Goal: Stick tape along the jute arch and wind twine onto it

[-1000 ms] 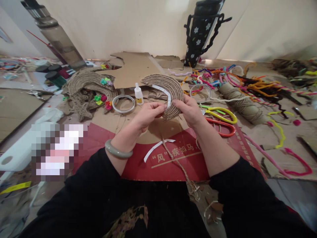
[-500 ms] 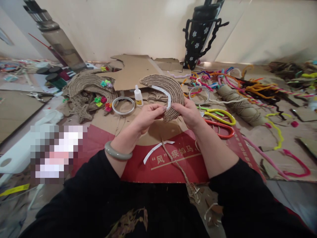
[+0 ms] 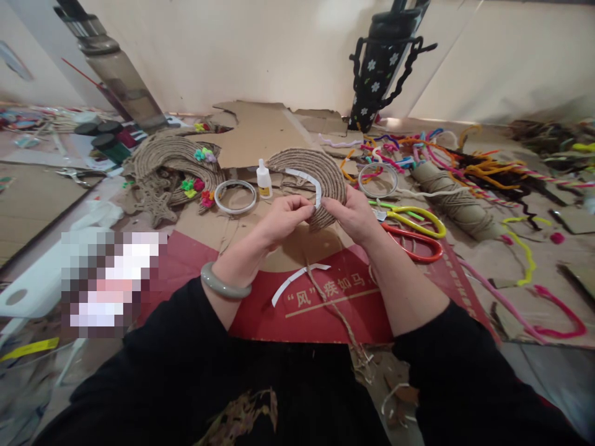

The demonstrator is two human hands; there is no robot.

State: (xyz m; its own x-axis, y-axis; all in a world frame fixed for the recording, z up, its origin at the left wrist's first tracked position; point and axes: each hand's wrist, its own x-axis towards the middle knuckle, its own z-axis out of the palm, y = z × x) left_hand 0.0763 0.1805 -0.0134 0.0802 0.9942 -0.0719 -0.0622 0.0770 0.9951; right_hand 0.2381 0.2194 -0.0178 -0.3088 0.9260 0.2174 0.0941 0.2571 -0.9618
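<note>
Both hands hold a crescent covered in rows of twine (image 3: 332,176) above the red cardboard. A white paper strip (image 3: 307,178) runs along its inner curve. My left hand (image 3: 286,220) pinches the strip's lower end at the crescent's tip, its other fingers curled beneath. My right hand (image 3: 356,214) grips the outer edge, with the thumb on the twine rows. Below the hands, a second white strip (image 3: 297,275) lies on the red cardboard (image 3: 260,316) beside a loose length of twine (image 3: 337,310). A small glue bottle (image 3: 264,181) stands just beyond my left hand.
Scissors with yellow and red handles (image 3: 416,222) lie right of my right hand. Tape rolls (image 3: 235,197) flank the crescent. Further right are a twine spool (image 3: 453,198) and colourful pipe cleaners. A twine-covered piece with a starfish (image 3: 155,198) lies left; a black flowered tumbler (image 3: 379,74) stands behind.
The view has shifted slightly, so most things sit a little further right. The crescent is tilted a bit differently between the hands; both keep their hold.
</note>
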